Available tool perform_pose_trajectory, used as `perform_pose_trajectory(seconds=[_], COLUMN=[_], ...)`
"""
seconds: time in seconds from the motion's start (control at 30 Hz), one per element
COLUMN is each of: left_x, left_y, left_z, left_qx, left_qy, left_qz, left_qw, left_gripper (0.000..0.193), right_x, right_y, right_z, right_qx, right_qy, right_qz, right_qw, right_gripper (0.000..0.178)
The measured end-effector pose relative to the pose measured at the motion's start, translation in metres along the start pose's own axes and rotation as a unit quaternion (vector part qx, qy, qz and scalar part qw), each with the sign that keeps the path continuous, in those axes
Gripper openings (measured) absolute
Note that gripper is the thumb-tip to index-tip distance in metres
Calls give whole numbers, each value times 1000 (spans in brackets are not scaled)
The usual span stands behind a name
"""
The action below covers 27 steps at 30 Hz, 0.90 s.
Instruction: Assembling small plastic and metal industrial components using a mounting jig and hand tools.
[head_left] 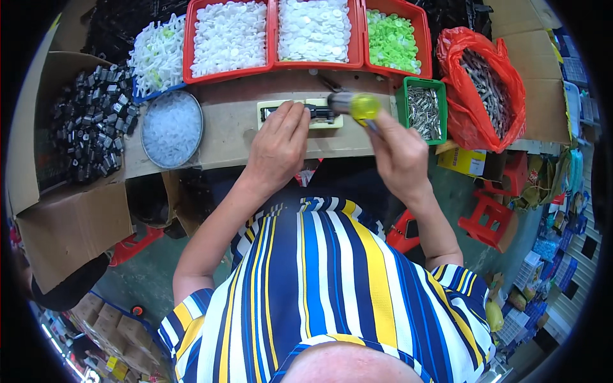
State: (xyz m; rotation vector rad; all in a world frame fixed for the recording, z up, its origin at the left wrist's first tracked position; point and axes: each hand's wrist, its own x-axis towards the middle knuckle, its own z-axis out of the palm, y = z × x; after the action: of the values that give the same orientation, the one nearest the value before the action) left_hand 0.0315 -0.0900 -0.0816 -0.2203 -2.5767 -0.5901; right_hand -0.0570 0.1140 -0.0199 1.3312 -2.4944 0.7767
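Note:
My left hand is closed at the fingertips on a slim black plastic part, which lies in a cream-coloured block on the workbench. My right hand grips a mallet with a yellow end and a grey end. Its head is slightly blurred and hangs over the right end of the block. The handle is mostly hidden in my fist. A thin dark tool lies behind the mallet head.
Red trays of white and green pieces line the back. A green bin of metal pins and a red bag stand right. A round dish of clear pieces and a carton of black parts stand left. Red stools stand below.

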Motion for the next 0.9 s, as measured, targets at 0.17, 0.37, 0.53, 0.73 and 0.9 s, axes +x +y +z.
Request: perform_pose_trajectory(seconds=[0.17, 0.37, 0.53, 0.73, 0.9], left_x=[4, 3, 8, 20, 25], left_y=[-1, 0, -1, -4, -8], left_z=[4, 2, 1, -7, -8], left_qx=[14, 12, -7, -54, -55], left_qy=[-4, -7, -10, -20, -56], left_qz=[15, 26, 13, -54, -38], left_qw=[1000, 1000, 1000, 997, 996], left_gripper=[35, 34, 31, 32, 36], right_x=[-15, -16, -8, 51, 64], right_y=[21, 24, 34, 97, 138], right_z=[8, 0, -8, -18, -9], right_qx=[-38, -11, 42, -78, -186], right_qy=[-119, 19, -99, 0, -55], right_qz=[93, 46, 143, 124, 94], right_qw=[988, 999, 984, 989, 977], right_gripper=[38, 38, 37, 25, 23])
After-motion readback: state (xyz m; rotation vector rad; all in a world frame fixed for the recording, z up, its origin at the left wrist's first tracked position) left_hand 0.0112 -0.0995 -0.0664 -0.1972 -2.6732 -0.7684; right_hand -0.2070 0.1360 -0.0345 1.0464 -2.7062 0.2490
